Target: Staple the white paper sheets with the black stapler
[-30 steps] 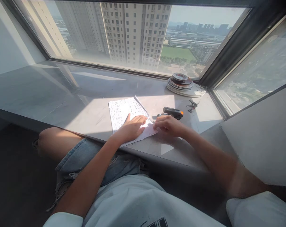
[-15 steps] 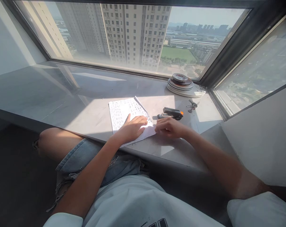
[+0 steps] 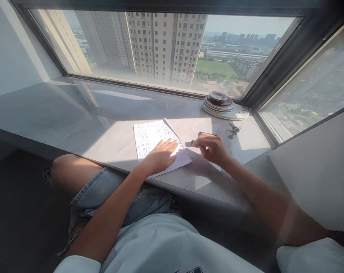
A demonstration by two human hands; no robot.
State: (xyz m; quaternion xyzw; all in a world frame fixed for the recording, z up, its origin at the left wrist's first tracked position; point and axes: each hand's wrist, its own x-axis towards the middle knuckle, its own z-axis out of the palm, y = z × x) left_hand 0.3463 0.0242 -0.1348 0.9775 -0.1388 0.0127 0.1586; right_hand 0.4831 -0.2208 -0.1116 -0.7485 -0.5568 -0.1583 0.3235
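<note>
Several sheets of paper [image 3: 143,142] covered in rows of dark marks lie on the window ledge, their right edge partly curled up. My left hand [image 3: 160,156] rests flat on them with its fingers spread. My right hand [image 3: 213,148] is to the right of the sheets, apart from them, with curled fingers. It is in front of a black stapler [image 3: 206,133] with an orange end and hides most of it. Whether the fingers touch the stapler or pinch something small cannot be seen.
A stack of plates [image 3: 221,108] stands in the ledge's right corner by the window frame. Keys [image 3: 235,129] lie in front of it. The ledge's front edge [image 3: 183,186] runs above my legs. A white wall [image 3: 316,170] rises at the right.
My right hand has left the right corner of the sheets and moved up and right, in front of the stapler. My left hand stays on the paper. The view has shifted slightly.
</note>
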